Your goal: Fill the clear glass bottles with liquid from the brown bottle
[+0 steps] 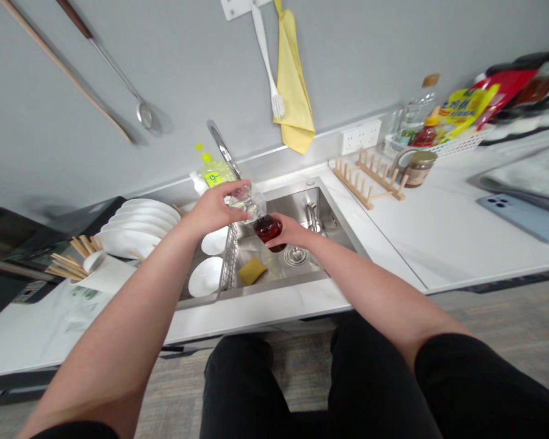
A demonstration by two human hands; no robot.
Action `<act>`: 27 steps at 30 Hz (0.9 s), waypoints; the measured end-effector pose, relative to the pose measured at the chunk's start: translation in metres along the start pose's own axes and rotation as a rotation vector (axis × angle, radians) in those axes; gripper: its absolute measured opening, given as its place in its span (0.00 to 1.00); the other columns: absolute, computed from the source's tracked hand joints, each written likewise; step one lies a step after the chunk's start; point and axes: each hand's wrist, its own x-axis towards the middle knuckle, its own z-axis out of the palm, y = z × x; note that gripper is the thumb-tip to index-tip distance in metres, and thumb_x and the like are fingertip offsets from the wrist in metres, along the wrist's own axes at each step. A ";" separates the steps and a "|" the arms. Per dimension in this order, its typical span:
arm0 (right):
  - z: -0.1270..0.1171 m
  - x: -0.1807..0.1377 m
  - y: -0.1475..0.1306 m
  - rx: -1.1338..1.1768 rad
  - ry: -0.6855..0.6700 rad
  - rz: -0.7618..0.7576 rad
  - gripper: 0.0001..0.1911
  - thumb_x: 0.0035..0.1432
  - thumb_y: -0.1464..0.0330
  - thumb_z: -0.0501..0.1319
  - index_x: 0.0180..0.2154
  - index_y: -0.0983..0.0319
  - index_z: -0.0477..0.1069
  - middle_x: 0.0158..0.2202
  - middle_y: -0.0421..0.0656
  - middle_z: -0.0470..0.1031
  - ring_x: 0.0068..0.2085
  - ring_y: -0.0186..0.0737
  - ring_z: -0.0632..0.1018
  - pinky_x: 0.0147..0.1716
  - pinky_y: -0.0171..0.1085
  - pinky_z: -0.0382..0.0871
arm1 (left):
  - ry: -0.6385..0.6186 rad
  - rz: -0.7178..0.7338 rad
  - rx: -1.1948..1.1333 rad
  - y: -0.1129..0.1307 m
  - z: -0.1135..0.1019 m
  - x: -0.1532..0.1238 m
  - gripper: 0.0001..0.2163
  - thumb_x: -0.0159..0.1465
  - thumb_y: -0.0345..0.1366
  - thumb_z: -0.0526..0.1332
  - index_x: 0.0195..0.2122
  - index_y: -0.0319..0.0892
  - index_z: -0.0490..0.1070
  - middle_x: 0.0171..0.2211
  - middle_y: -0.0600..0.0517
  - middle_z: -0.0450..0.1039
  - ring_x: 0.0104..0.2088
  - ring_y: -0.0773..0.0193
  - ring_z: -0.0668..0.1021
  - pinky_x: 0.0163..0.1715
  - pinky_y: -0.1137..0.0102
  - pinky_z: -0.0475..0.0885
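Above the stainless steel sink, my left hand is closed round a clear glass, which is tilted to the right. My right hand grips a glass of dark red liquid just below and right of it. The two glasses nearly meet; whether they touch or liquid passes between them, I cannot tell. A yellow sponge lies on the sink floor under the hands. The drain shows below my right hand, and the faucet rises behind my left.
White bowls sit in the rack left of the basin, beside stacked plates and a chopstick holder. A soap bottle stands behind. To the right are a wooden rack, a jar and a phone.
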 end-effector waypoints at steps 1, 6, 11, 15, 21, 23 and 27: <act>0.000 0.000 0.001 0.006 0.000 -0.001 0.46 0.39 0.66 0.88 0.60 0.56 0.77 0.58 0.46 0.88 0.62 0.63 0.86 0.71 0.62 0.77 | -0.004 -0.003 0.006 0.002 0.000 0.000 0.45 0.54 0.47 0.84 0.73 0.42 0.79 0.56 0.42 0.85 0.57 0.44 0.83 0.66 0.48 0.78; -0.001 0.001 0.004 0.023 0.005 -0.006 0.45 0.39 0.67 0.88 0.59 0.55 0.78 0.57 0.45 0.88 0.61 0.64 0.86 0.71 0.64 0.76 | -0.019 -0.010 0.033 0.005 -0.002 0.003 0.45 0.54 0.46 0.84 0.73 0.43 0.79 0.56 0.42 0.84 0.56 0.44 0.84 0.66 0.48 0.78; -0.001 0.003 0.007 0.022 0.003 -0.027 0.46 0.39 0.66 0.89 0.60 0.55 0.78 0.58 0.45 0.88 0.61 0.63 0.86 0.71 0.65 0.76 | -0.018 0.022 0.061 0.002 -0.003 0.008 0.44 0.53 0.47 0.84 0.72 0.43 0.80 0.56 0.43 0.85 0.55 0.45 0.84 0.66 0.48 0.77; 0.000 0.004 0.013 0.043 0.011 -0.033 0.47 0.39 0.64 0.89 0.60 0.56 0.78 0.57 0.45 0.88 0.61 0.62 0.86 0.70 0.65 0.77 | -0.026 0.035 0.068 -0.002 -0.003 0.013 0.45 0.52 0.46 0.85 0.72 0.43 0.80 0.54 0.43 0.85 0.55 0.45 0.85 0.67 0.47 0.76; -0.001 0.004 0.013 0.032 0.014 -0.043 0.46 0.39 0.65 0.89 0.60 0.55 0.78 0.57 0.44 0.88 0.61 0.62 0.86 0.70 0.64 0.78 | -0.030 0.036 0.056 -0.002 -0.003 0.015 0.45 0.52 0.44 0.85 0.72 0.44 0.80 0.53 0.43 0.85 0.55 0.44 0.85 0.68 0.45 0.75; -0.001 0.004 0.011 0.017 0.010 -0.041 0.45 0.40 0.65 0.89 0.60 0.56 0.78 0.57 0.45 0.88 0.61 0.62 0.86 0.70 0.64 0.78 | -0.024 0.037 0.062 -0.002 -0.003 0.014 0.45 0.52 0.45 0.85 0.72 0.44 0.81 0.54 0.43 0.85 0.55 0.44 0.85 0.67 0.46 0.76; -0.001 0.003 0.008 0.006 0.014 -0.034 0.46 0.39 0.65 0.88 0.61 0.56 0.78 0.58 0.45 0.88 0.61 0.63 0.86 0.71 0.64 0.77 | 0.003 0.046 0.045 -0.005 -0.002 0.008 0.44 0.52 0.45 0.85 0.71 0.44 0.81 0.53 0.44 0.85 0.54 0.44 0.85 0.67 0.47 0.77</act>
